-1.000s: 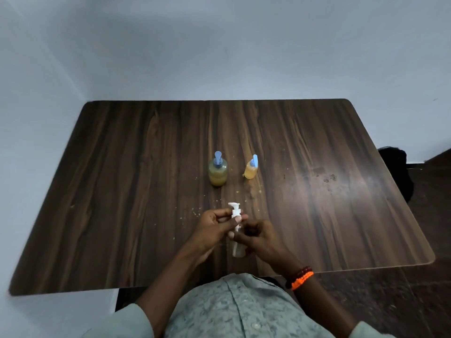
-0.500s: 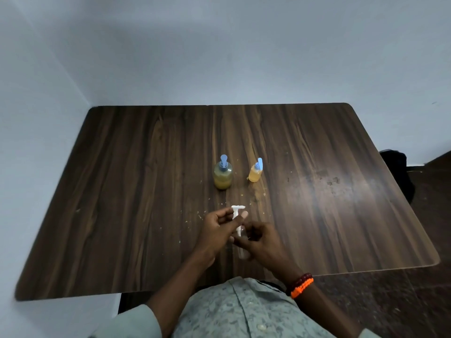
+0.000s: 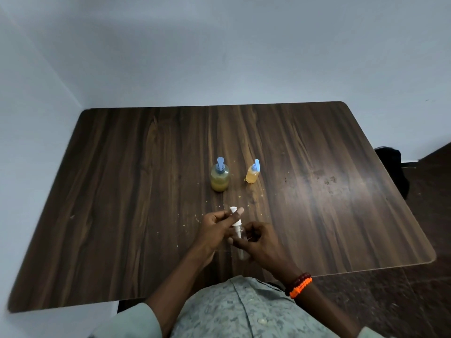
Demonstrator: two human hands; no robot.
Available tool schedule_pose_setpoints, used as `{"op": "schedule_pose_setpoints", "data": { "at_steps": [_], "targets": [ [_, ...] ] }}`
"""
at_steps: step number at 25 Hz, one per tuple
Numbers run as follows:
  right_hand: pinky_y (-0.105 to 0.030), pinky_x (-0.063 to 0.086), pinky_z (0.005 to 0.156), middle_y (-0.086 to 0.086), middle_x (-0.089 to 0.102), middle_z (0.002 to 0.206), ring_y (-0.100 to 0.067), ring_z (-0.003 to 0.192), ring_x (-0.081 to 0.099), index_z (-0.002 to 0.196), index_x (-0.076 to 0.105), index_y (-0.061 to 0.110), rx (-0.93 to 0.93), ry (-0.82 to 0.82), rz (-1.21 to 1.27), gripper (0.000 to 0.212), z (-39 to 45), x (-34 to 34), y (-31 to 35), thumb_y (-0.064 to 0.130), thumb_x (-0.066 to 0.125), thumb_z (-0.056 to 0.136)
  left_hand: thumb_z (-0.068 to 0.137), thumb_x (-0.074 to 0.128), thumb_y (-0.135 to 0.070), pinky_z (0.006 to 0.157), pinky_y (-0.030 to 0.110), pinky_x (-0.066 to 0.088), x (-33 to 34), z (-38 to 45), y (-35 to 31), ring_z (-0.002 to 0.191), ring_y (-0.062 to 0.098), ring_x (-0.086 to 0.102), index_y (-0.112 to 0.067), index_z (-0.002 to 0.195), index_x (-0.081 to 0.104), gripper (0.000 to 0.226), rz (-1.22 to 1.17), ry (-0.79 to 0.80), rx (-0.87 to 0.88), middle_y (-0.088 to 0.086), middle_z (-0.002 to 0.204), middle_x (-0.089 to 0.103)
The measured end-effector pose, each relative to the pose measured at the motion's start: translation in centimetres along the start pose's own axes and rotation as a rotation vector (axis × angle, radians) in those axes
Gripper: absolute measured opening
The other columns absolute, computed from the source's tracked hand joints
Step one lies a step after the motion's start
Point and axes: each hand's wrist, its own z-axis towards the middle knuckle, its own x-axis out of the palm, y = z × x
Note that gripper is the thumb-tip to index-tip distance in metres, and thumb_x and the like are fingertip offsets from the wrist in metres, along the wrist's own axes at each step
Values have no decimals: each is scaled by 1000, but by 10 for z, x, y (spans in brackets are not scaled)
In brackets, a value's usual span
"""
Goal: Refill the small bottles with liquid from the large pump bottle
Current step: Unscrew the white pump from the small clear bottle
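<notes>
Head view. Brown wood-grain table [image 3: 122,191] against a pale wall.

Small clear bottle [image 3: 242,250] is held over the near middle of the table, between both hands. Its long axis runs near-to-far, base toward the person, neck away and slightly left. It looks empty, though blur makes that uncertain.

White pump top [image 3: 236,222] sits at the bottle's neck, nozzle end farthest from the person. Whether it is seated or partly lifted out cannot be told.

Left hand [image 3: 216,228]: fingers curled, pinching the white pump top, thumb tip up beside the nozzle.

Right hand [image 3: 260,242]: fingers curled round the bottle body, gripping it. Orange and dark red bracelets [image 3: 299,285] on that wrist.

Farther back, both upright and well apart from the hands: large pump bottle [image 3: 220,178] with yellow-brown liquid and blue pump, and right of it a smaller orange-filled bottle [image 3: 252,173] with blue top.

Crumbs scattered on the table between bottles and hands.
</notes>
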Motion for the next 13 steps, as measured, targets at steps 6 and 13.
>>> {"op": "schedule_pose_setpoints", "data": {
  "at_steps": [6, 13],
  "targets": [
    [-51, 62, 61, -18, 74, 84, -31, 71, 73, 91, 70, 6, 9, 18, -52, 36, 4, 0, -3, 32, 91, 78, 78, 93, -33, 88, 42, 66, -3, 8, 1, 93, 28, 81, -9, 99, 84, 33, 24, -162, 56, 11, 96, 85],
    [-37, 62, 60, -8, 75, 81, -23, 74, 75, 88, 71, 14, 8, 47, -73, 37, 7, 3, -11, 41, 91, 74, 78, 90, -37, 76, 30, 68, -58, 17, -12, 83, 18, 83, -19, 86, 85, 20, -60, -406, 134, 4, 87, 85]
  ]
}}
